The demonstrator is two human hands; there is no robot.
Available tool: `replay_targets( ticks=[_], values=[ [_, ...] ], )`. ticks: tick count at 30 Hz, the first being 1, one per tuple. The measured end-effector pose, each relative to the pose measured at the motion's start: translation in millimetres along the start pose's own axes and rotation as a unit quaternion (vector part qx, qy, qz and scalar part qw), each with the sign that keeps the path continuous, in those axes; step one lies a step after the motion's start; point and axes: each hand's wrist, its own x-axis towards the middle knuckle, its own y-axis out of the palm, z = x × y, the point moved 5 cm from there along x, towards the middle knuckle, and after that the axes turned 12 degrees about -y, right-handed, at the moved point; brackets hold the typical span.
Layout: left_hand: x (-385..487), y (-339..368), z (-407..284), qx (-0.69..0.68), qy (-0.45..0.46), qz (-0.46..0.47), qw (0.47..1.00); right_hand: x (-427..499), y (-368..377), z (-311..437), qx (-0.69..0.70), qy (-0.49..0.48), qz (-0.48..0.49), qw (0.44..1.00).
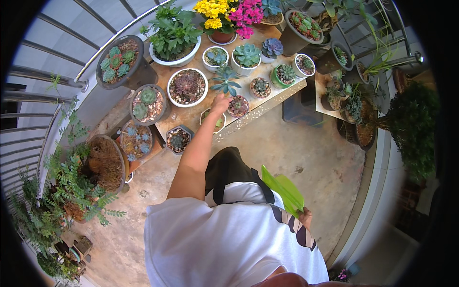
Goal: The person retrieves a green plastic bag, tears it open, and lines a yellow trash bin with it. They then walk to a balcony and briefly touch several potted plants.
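My left hand reaches out over the plant bench, its fingers closed at the base of a blue-green succulent rosette. No pot shows directly under that rosette, and its stem is hidden by the hand. Just right of my fingers sits a small pot with a reddish succulent. Below my wrist, a white angular pot is partly covered by my forearm. Down at my right side, my right hand grips the lower corner of a bright green, thin sheet or bag.
The bench carries several potted succulents, including a white bowl. Yellow flowers and pink flowers stand at the back. A metal railing curves around the left. Concrete floor lies between bench and low wall.
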Motion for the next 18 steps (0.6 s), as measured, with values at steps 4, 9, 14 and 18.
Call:
replay_targets(
  ticks=[4,9,14,18],
  values=[
    [9.1,3.2,2.8,0.015,0.018,0.02,1.0,-4.4,-1.7,6.9,-0.068,0.016,0.017,0.997],
    [19.2,0.6,12.2,-0.03,0.032,0.016,0.999,-4.2,5.1,5.6,-0.068,0.017,0.014,0.997],
    [21.3,3.8,12.1,0.044,0.064,0.0,0.997,1.7,9.4,4.6,-0.051,0.027,0.003,0.998],
    [10.1,1.5,6.8,0.049,0.079,0.001,0.996,4.0,10.7,9.6,-0.049,0.031,0.02,0.998]
  ],
)
